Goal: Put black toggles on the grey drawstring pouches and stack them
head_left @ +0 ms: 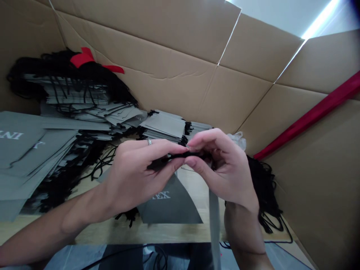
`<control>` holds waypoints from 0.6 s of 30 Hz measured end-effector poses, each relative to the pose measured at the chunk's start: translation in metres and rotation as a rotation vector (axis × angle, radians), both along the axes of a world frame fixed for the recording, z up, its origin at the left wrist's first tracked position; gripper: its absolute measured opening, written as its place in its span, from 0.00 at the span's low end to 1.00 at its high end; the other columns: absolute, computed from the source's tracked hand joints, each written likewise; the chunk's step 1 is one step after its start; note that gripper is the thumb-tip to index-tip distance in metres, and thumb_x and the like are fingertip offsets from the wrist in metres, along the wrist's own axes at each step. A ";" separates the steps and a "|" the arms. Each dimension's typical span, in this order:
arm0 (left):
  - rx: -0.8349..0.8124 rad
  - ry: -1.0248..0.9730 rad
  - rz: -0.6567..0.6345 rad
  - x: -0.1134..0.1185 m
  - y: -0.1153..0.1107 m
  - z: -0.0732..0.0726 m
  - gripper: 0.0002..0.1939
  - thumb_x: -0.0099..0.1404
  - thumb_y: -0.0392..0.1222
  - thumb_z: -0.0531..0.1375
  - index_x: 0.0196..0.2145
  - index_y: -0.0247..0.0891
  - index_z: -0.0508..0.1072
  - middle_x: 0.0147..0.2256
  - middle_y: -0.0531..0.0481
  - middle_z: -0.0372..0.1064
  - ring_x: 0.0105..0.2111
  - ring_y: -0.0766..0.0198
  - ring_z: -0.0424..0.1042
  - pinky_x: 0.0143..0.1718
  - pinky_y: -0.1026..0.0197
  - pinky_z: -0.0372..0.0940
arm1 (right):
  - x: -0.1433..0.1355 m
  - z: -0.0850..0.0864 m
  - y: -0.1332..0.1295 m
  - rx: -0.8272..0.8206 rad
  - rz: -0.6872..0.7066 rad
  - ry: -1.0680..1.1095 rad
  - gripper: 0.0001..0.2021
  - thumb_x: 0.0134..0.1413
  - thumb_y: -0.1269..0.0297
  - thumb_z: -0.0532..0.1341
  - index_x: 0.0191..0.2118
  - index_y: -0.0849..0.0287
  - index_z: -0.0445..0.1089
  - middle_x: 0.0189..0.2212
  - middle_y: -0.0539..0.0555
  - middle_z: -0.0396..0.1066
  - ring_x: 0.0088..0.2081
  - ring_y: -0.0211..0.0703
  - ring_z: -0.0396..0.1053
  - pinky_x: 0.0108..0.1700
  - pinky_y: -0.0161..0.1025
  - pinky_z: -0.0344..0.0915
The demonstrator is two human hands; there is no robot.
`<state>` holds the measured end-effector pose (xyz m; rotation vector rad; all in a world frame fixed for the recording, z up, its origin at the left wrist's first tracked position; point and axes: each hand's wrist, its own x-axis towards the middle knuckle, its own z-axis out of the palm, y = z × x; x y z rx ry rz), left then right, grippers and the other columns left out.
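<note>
My left hand [135, 174], with a ring on one finger, is closed in a pinch on a dark cord [174, 155] over the middle of the table. Opposite it, my right hand [225, 168] pinches the same cord, so the fingertips of both hands nearly meet. The cord's ends are hidden in the fingers. A narrow grey strip [214, 221] hangs below my right hand past the table edge; whether it is held or fixed to the cord I cannot tell. Under my hands lies a dark grey printed panel [170, 204], partly covered by my left hand.
Grey printed pieces with black cords [25, 157] are stacked at left. Behind them a pile of black cords [104, 80] carries a red strip [83, 58]. Another grey stack [164, 123] stands at the back. More black cords [261, 187] lie right, by cardboard walls [180, 48].
</note>
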<state>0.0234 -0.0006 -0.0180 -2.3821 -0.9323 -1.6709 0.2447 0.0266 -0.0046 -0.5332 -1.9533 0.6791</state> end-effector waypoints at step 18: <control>-0.074 0.239 -0.106 -0.009 0.010 0.000 0.14 0.76 0.24 0.55 0.45 0.38 0.78 0.36 0.50 0.76 0.32 0.66 0.73 0.34 0.62 0.67 | 0.005 0.004 0.004 0.154 -0.112 -0.092 0.07 0.62 0.68 0.79 0.42 0.53 0.82 0.34 0.47 0.81 0.28 0.36 0.70 0.30 0.37 0.68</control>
